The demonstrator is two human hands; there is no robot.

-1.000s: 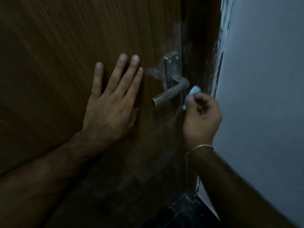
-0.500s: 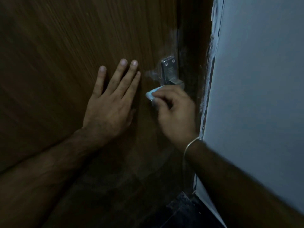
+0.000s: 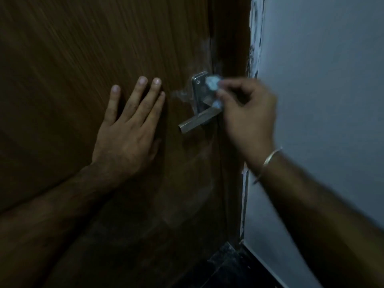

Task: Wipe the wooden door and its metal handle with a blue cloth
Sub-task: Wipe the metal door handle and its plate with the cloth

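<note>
Cloth (image 3: 212, 83) pinched in right hand (image 3: 247, 113) — on handle (image 3: 199, 119); left hand (image 3: 128, 129) flat on door (image 3: 83, 48).

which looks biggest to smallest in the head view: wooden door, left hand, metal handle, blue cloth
1. wooden door
2. left hand
3. metal handle
4. blue cloth, mostly hidden in the right hand, so only its visible part counts.
</note>
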